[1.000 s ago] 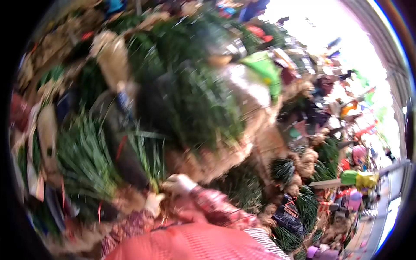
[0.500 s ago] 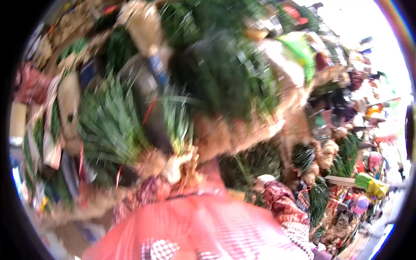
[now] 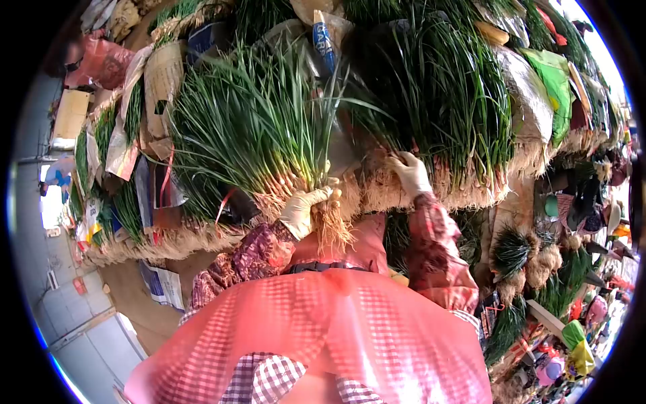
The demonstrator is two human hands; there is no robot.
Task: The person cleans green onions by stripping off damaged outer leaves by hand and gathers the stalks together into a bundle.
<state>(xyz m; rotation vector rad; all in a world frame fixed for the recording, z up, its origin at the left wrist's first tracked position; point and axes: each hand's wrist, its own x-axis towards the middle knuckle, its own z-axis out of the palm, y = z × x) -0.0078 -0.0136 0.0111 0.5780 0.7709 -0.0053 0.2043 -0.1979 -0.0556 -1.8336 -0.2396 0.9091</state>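
My left hand [image 3: 306, 210], in a pale glove, is closed around a small bunch of green onions [image 3: 334, 225], long green leaves up and tan roots hanging below the fist. Right behind it lies a wide fan of the same green onions [image 3: 252, 128], with pinkish stem bases. My right hand [image 3: 410, 174], also gloved, reaches to the lower edge of a big dark green heap of green onions [image 3: 437, 87]. Its fingers are bent and pressed on stalks at the heap's left side, just above the roots; the fingertips are partly hidden.
A blue-lettered plastic bag [image 3: 323, 42] lies between the heaps. Further right are a white sack [image 3: 528, 97] and a green bag [image 3: 553, 84]. Root bundles [image 3: 542, 266] and a wooden plank [image 3: 546, 318] are at lower right. People sit among more bundles at far right.
My right hand has moved up from beside my lap to the edge of the right heap. The left hand still holds its bunch. The view has shifted and become sharper.
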